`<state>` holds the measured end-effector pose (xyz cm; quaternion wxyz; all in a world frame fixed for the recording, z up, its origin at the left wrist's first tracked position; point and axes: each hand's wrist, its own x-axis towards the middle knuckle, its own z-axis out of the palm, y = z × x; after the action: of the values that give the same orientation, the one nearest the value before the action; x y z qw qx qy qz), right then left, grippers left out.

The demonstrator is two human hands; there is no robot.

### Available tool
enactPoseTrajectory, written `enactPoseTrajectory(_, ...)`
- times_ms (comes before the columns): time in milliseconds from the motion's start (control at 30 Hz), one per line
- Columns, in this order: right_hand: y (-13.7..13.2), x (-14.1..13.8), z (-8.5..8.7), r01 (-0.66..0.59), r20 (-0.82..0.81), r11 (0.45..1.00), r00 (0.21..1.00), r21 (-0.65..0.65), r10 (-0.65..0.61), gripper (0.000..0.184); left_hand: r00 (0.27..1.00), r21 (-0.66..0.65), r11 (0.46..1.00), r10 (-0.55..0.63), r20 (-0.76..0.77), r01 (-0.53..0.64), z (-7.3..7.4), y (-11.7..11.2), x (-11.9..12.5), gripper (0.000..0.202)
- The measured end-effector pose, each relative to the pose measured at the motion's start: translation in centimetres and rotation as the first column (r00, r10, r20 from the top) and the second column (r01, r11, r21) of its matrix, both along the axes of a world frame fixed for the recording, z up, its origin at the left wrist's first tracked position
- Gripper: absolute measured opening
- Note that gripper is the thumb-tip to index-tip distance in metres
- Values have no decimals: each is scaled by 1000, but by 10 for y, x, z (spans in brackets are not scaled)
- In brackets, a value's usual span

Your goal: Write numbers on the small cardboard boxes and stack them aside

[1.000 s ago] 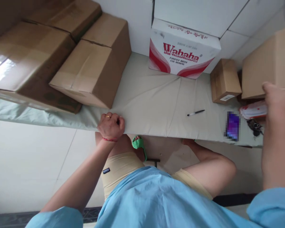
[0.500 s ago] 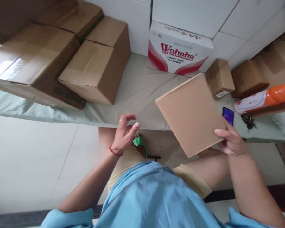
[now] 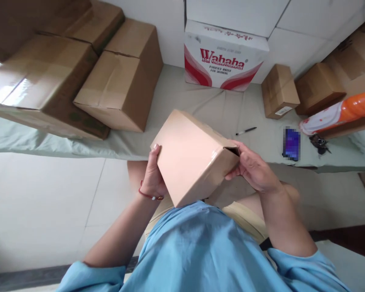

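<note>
A small brown cardboard box point(image 3: 191, 158) is held tilted over my lap, at the front edge of the cloth-covered table point(image 3: 200, 105). My left hand point(image 3: 153, 176) presses against its left side, fingers closed on the edge. Gripping its right end near an open flap is my right hand point(image 3: 252, 168). A red string bracelet circles my left wrist. A black pen point(image 3: 245, 131) lies on the cloth just beyond the box.
Large brown cartons point(image 3: 118, 81) are stacked at the table's left. A white and red Wahaha carton point(image 3: 223, 61) stands at the back. Small brown boxes point(image 3: 278, 91), a phone point(image 3: 291, 142), keys point(image 3: 319, 142) and an orange and white packet point(image 3: 340, 113) lie at the right.
My right hand brought the brown box in from the right to over my lap. My left hand left the table edge, opened, and now grips the box's left side.
</note>
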<state>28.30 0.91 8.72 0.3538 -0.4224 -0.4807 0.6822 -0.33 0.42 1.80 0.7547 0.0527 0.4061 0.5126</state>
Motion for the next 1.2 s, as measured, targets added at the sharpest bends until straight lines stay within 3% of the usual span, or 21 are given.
enactPoseTrajectory(133,-4,-7,14,79,16,992,997,94,-81,57,993,-33,998,-55,101,59,11,2,6,74)
enactPoseTrajectory(333,-7,-19,20,186,54,977,980,106,-192,51,992,-110,992,-48,117,61,11,-2,8,69)
enactPoseTrajectory(433,-8,-16,10,259,65,961,962,96,-265,50,998,-89,995,51,48,-46,15,-7,12,64)
enactPoseTrajectory(533,-11,-13,-8,413,51,910,909,46,-415,53,984,-46,985,161,-74,-165,20,-12,17,63)
enactPoseTrajectory(600,-17,-14,-22,494,-7,869,869,-16,-494,59,957,62,973,229,-179,-221,23,-15,21,67)
enactPoseTrajectory(667,-26,-17,-36,546,-77,835,831,-75,-550,69,900,250,937,316,-302,-245,26,-18,25,72)
enactPoseTrajectory(733,-37,-19,-50,568,-104,816,810,-108,-577,79,830,434,885,364,-423,-167,28,-24,28,78)
enactPoseTrajectory(867,-51,-11,-73,594,-72,785,788,-173,-612,74,728,644,746,347,-591,168,30,-40,32,91)
enactPoseTrajectory(933,-52,-2,-79,646,-80,740,741,-191,-667,68,725,700,647,321,-610,302,30,-48,33,84)
enactPoseTrajectory(1000,-51,6,-80,692,-111,693,687,-202,-718,63,743,732,579,296,-600,360,31,-54,34,77)
enactPoseTrajectory(1100,-48,12,-76,709,-157,674,656,-209,-738,59,774,737,571,256,-579,362,36,-60,35,83)
enactPoseTrajectory(1200,-48,13,-71,727,-147,672,656,-140,-740,60,778,615,691,122,-616,379,40,-61,32,79)
